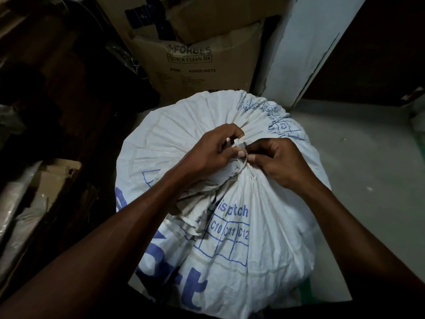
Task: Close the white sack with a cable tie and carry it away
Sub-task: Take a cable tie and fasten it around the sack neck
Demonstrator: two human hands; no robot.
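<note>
A full white sack (241,226) with blue print stands on the floor right below me, its mouth gathered into a bunch at the top. A pale cable tie (245,162) loops around the gathered neck. My left hand (211,150) grips the bunched fabric and pinches the tie from the left. From the right, the fingertips of my right hand (278,162) pinch the tie too. Both hands meet at the neck, and the tie's end between the fingertips is mostly hidden.
Stacked cardboard boxes (190,65) stand just behind the sack. Dark clutter and flattened cardboard (53,180) fill the left side. A pale wall corner (296,54) rises behind the sack on the right, with grey floor (368,169) beside it.
</note>
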